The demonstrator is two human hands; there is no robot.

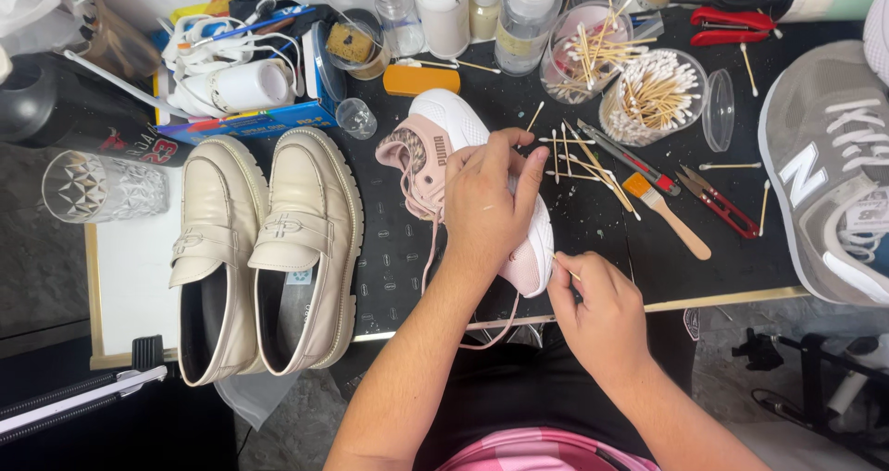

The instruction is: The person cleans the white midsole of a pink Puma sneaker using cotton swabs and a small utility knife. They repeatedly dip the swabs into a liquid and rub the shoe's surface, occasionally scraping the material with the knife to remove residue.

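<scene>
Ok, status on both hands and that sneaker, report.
Left hand grips pink-white sneaker. Right hand pinches cotton swab at its toe. Loose swabs alongside.

Matt pink-and-white fabric sneaker (pixel 482 170), glossy cream leather loafers (pixel 269 249), wooden cotton swabs (pixel 653 91), speckled black mat (pixel 704 239).

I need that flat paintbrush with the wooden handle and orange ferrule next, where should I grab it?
Probably grip the wooden-handled paintbrush at its bare handle end, coming from the near right; the handle slants that way, clear of the scattered cotton swabs.

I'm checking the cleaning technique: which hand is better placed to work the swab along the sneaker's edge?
Right: the right hand already pinches the swab at the sneaker. The left hand grips the sneaker.
</scene>
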